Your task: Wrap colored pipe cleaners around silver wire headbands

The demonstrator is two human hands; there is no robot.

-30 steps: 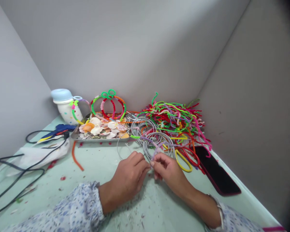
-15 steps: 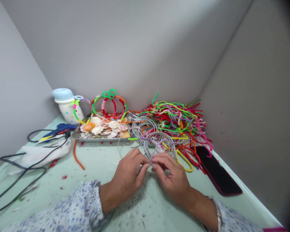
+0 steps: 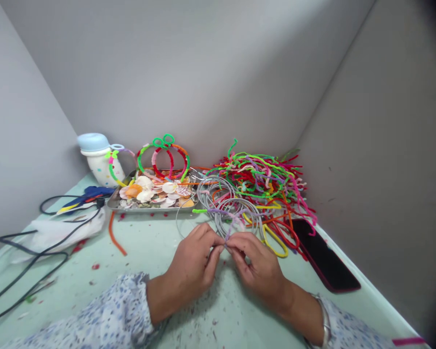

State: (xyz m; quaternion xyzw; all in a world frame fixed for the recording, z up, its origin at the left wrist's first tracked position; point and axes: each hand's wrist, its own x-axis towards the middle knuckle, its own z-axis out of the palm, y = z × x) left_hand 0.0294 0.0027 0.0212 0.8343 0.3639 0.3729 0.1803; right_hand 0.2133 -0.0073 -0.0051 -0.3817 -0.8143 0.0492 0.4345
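My left hand (image 3: 198, 254) and my right hand (image 3: 256, 261) meet fingertip to fingertip over the front middle of the table. Both pinch a purple pipe cleaner (image 3: 228, 233) between thumb and forefinger. Its upper part, crossed with pink and purple pieces, rises from the fingers; the pinched end is mostly hidden. Just behind the hands lie coils of grey wire (image 3: 218, 194). A purple piece with a bright green tip (image 3: 199, 211) stretches leftward across the coils.
A metal tray (image 3: 152, 210) of seashells (image 3: 145, 195) stands behind, with pipe-cleaner hoops (image 3: 170, 160) on it. A pipe-cleaner heap (image 3: 265, 177) and black phone (image 3: 327, 257) lie right. Leftward are a white bottle (image 3: 102, 165), black cable (image 3: 32, 252) and orange strip (image 3: 114, 237).
Both hands keep their pinch, with only a slight shift of the fingers and the purple pipe cleaner. The whole view has moved slightly.
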